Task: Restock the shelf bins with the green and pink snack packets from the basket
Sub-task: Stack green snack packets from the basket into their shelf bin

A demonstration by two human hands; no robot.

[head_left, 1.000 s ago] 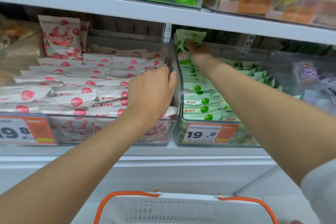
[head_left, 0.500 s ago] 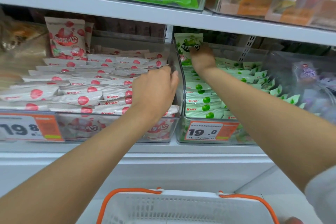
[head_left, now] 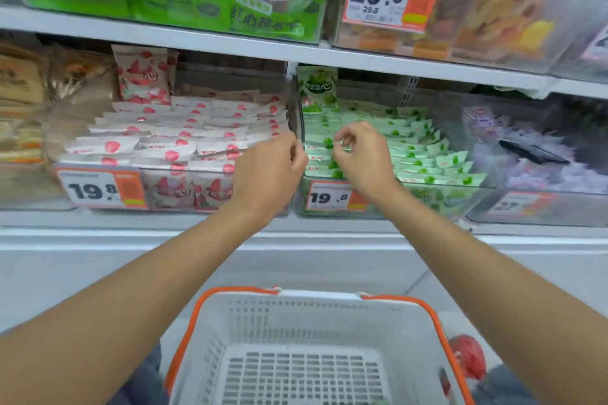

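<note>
Rows of pink snack packets (head_left: 171,141) fill the clear left bin (head_left: 263,204), with one pink packet (head_left: 141,76) upright at its back. Green snack packets (head_left: 414,148) fill the bin (head_left: 388,212) to the right, and a green packet (head_left: 317,89) stands upright at its back left. My left hand (head_left: 269,171) hovers at the wall between the two bins, fingers loosely curled, holding nothing. Over the front green rows my right hand (head_left: 360,154) hangs with loosely curled, empty fingers. The white basket (head_left: 316,297) with orange handles sits below; its mesh floor shows bare.
Price tags reading 19.8 hang on both bin fronts. A purple-packet bin (head_left: 543,171) stands to the right and brown packages (head_left: 23,99) to the left. The shelf above (head_left: 197,39) carries green bags and a 26.8 tag. Something red (head_left: 467,358) lies beside the basket.
My right hand let go of the upright green packet at the back and drew toward the front of the bin. My left hand came off the pink bin's wall. The view tilted down.
</note>
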